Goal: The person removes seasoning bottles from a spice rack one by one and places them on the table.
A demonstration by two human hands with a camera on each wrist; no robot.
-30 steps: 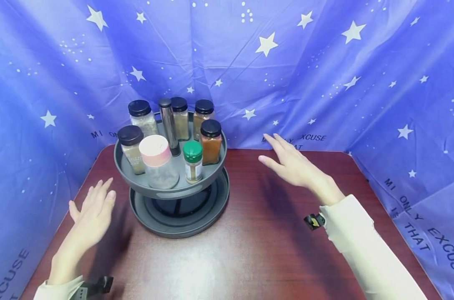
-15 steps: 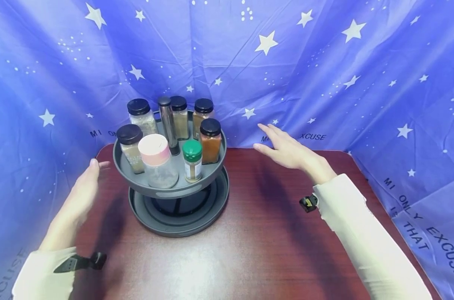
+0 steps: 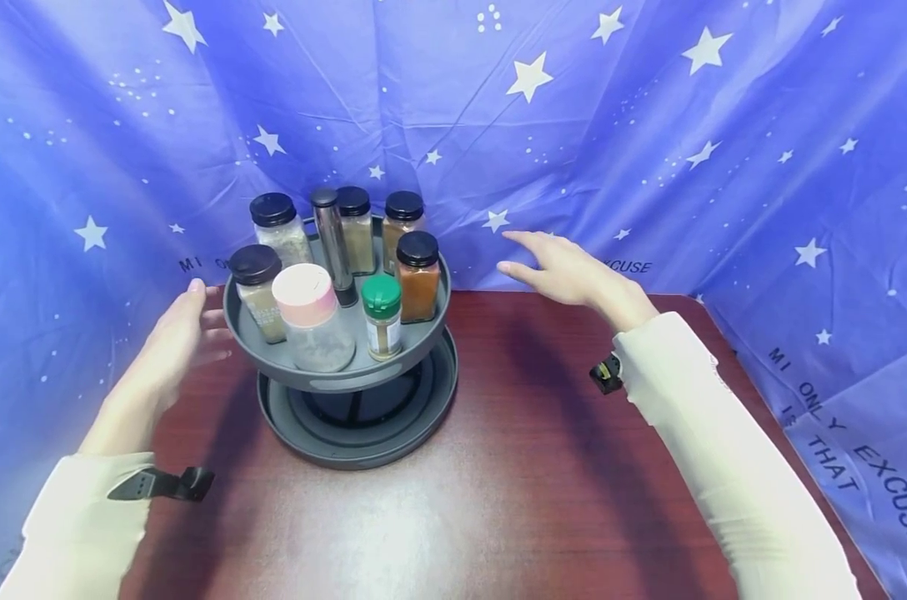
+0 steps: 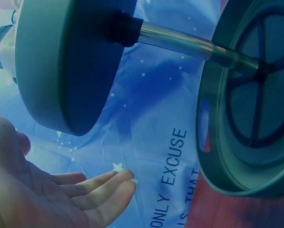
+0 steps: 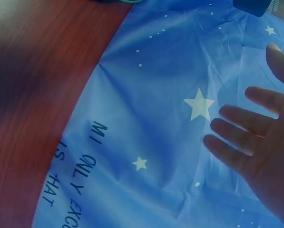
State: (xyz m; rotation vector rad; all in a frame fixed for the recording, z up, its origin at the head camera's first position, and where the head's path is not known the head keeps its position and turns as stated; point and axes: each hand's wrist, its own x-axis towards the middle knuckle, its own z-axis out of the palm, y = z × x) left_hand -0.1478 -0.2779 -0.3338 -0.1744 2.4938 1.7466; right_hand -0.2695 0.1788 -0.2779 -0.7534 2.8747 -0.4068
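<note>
The two-tier rack looks like smooth, matt grey plastic, its post shiny metal. On the rack are clear, glassy jars, a glossy green plastic cap, a matt pink plastic lid and a polished metallic tube. Below it, the glossy wood-grain bench; behind it, creased cloth

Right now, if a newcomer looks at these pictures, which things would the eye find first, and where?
Probably the two-tier grey stand, left of the middle of the table, with a pink-lidded jar and a green-capped shaker at its upper front. Behind it hangs a vivid blue curtain with white stars. The left hand and right hand, both empty, flank the stand.
</note>
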